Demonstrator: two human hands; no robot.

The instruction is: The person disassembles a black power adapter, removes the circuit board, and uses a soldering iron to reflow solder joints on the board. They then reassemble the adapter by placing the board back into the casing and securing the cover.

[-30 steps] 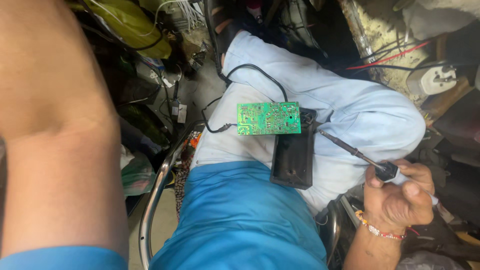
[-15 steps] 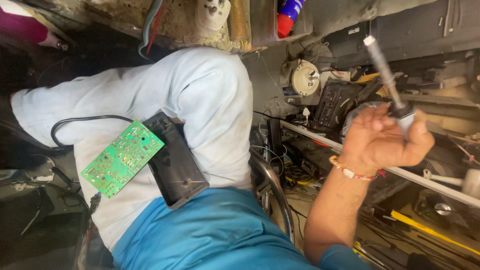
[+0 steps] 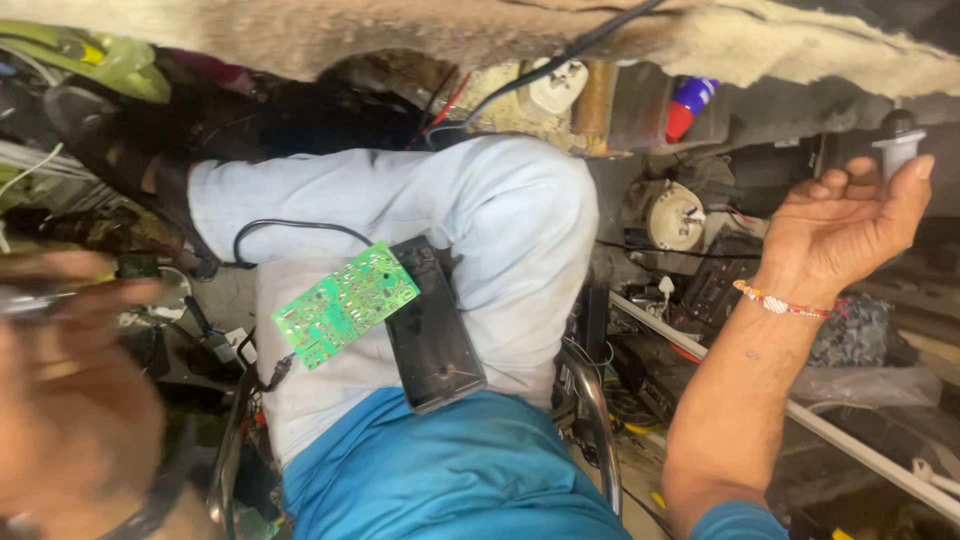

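Two hands: both the person's own, one at each side of the view, with the lap between them.
Left hand (image 3: 70,400): close to the camera at the lower left, badly blurred; whether the fingers are spread or closed cannot be told. A dark band shows at the wrist.
Yellow-green object (image 3: 90,60): top left corner, among tangled wires and dark clutter.
Black cable (image 3: 300,228): curves over the pale trouser leg and runs down toward the board's left end.
Circuit board (image 3: 345,303): green, rectangular, lying tilted on the pale trouser leg, its right edge overlapping the black case; neither hand touches it.
Black case (image 3: 432,335): flat, dark, oblong, lying on the lap just right of the board, lower end reaching the blue shirt.
Blue shirt (image 3: 450,470): fills the lower middle of the view.
Chair frame (image 3: 598,420): bent metal tube beside the right thigh.
Round white part (image 3: 678,215): dial-like, set among dark electronics right of the knee.
Red and blue object (image 3: 688,103): upper middle right, under the rough ledge.
Bead bracelet (image 3: 785,303): red and white, around the right wrist.
Right hand (image 3: 845,230): raised at the far right, palm toward the camera, fingers curled around a grey handle.
Grey handle (image 3: 898,148): stubby, pale, standing upright out of the top of the right hand, dark tip above; the rest is hidden.
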